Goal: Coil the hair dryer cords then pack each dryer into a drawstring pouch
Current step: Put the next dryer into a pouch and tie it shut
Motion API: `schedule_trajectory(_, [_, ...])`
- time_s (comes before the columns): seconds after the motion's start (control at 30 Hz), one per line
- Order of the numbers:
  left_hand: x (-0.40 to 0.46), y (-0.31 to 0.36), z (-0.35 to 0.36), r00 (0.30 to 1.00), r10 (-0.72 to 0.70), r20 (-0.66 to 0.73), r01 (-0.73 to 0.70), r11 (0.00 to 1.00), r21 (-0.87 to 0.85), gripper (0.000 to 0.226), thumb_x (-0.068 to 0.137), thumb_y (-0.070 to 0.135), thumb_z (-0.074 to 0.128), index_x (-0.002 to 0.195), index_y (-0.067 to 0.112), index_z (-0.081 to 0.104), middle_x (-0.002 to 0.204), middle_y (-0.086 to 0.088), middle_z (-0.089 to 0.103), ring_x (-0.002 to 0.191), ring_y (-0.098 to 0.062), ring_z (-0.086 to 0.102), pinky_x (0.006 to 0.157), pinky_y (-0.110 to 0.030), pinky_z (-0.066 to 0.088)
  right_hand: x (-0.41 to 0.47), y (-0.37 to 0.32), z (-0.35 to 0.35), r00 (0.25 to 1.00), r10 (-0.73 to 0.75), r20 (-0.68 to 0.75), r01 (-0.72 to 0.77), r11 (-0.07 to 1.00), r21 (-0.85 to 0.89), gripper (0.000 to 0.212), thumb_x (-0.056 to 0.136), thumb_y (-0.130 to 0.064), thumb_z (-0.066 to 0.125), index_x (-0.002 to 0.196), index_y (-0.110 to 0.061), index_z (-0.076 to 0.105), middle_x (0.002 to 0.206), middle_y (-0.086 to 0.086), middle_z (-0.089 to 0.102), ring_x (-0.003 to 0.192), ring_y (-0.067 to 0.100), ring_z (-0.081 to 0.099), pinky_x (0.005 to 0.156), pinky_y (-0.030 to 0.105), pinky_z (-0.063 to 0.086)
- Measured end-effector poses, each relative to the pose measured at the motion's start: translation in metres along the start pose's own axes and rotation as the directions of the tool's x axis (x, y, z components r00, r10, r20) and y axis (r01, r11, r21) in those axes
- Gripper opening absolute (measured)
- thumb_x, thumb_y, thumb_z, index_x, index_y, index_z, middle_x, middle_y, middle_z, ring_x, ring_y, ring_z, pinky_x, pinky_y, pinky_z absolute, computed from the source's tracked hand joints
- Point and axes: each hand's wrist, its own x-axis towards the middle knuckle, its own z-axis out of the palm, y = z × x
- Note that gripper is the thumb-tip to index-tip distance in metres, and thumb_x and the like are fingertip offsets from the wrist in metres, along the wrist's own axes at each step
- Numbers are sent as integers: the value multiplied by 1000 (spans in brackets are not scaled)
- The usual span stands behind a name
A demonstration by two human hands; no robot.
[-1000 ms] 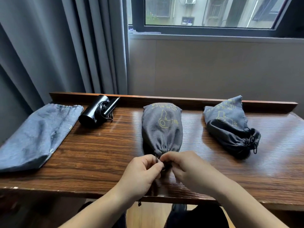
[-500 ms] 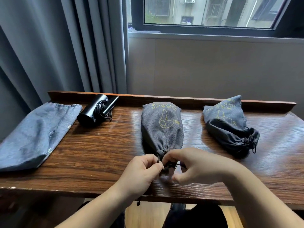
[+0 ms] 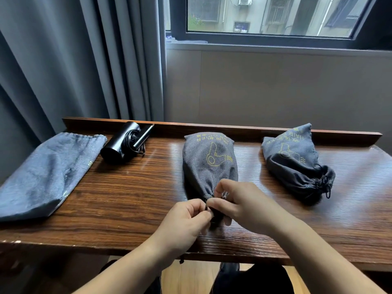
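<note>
At the near edge of the dark wood-grain table [image 3: 131, 200], both hands meet at the gathered mouth of the middle grey fabric drawstring pouch with a yellow dryer print [image 3: 210, 162]. The left hand [image 3: 182, 223] pinches the thin black drawstring between thumb and forefinger; the right hand [image 3: 244, 204] has its fingers curled round the cinched neck and cord, though exactly what it pinches is hidden. To close it well, I judge the cord should be drawn away from the neck while the other hand steadies the fabric, so the bulging pouch does not slide off the edge. Farther right lies a second filled grey pouch [image 3: 294, 162], already cinched. To the left, a black cylindrical hair dryer with its cord coiled [image 3: 125, 143] waits unpacked beside a flat, empty grey pouch [image 3: 46, 175].
</note>
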Motion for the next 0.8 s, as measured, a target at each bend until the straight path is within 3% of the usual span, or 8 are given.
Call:
schedule_trajectory(0.1, [-2,2,-1,1000,2,-1,-2,1000,-13,19,98,9,56,79,5,56,59,-4,50,38,0,34,40,-10,26,-4,-5,-10,996,-35,84,24,992,128,8,89,-26,51,97,-27,51,70,4,71,53,6,56,55,27,43])
schedule_trajectory(0.17, [-1,3,-3,1000,-1,-2,1,1000,-9,20,97,9,56,77,7,56,60,-5,51,38,0,35,40,-9,26,-6,-3,-18,985,-30,168,-21,955,296,29,80,-8,42,103,-22,50,79,13,71,53,14,54,50,19,39])
schedule_trajectory(0.27, [-1,1,-4,1000,-12,0,12,1000,-2,24,97,11,56,74,11,56,61,-6,52,38,0,34,40,-10,26,-5,8,-18,973,-32,227,-61,919,389,38,87,9,37,108,-19,51,89,18,69,56,22,52,45,18,34])
schedule_trajectory(0.43, [0,1,-2,1000,-10,9,10,1000,18,24,97,13,57,74,12,56,61,-6,52,38,-1,33,40,-12,26,-2,14,-8,997,-17,78,-8,951,309,27,90,4,46,94,-21,54,84,4,71,47,17,55,48,19,39])
schedule_trajectory(0.53, [0,2,-2,1000,-21,15,22,1000,-2,25,98,14,56,72,14,55,60,-5,53,38,-1,33,40,-11,26,-2,14,-3,999,-38,30,29,965,259,19,94,-6,54,90,-23,58,64,-3,64,43,11,52,48,19,37])
schedule_trajectory(0.67, [0,6,-1,997,-69,33,72,991,-113,23,98,13,54,76,14,54,59,-5,51,37,-8,26,41,-20,16,-3,16,-3,991,-134,-16,135,974,179,10,98,-24,60,91,-25,67,61,-11,62,55,0,53,56,15,37])
schedule_trajectory(0.8, [2,8,-1,997,-66,30,70,986,-154,21,99,13,52,78,13,52,57,-4,49,38,-10,24,40,-18,16,-5,17,-1,966,-259,5,259,965,52,35,93,-56,55,79,-24,58,70,-8,55,67,7,52,61,28,42])
